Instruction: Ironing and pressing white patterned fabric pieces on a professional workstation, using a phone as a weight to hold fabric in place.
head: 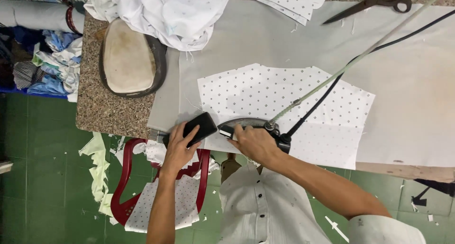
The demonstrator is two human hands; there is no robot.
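Note:
A white fabric piece with small dark dots (284, 101) lies flat on a grey ironing cloth (417, 82). My right hand (255, 143) grips the handle of an electric iron (246, 125) that rests on the near edge of the dotted piece. A black cord (360, 56) and a pale hose run from the iron up to the right. My left hand (180, 147) holds a black phone (192, 130) at the table's near edge, just left of the iron.
A worn oval pressing pad (129, 59) sits on the speckled stone tabletop (99, 111) at left. Crumpled white cloth (166, 11) and more dotted pieces lie at the back. Black scissors (374, 2) rest top right. A red plastic chair (137, 187) with fabric stands below on green floor.

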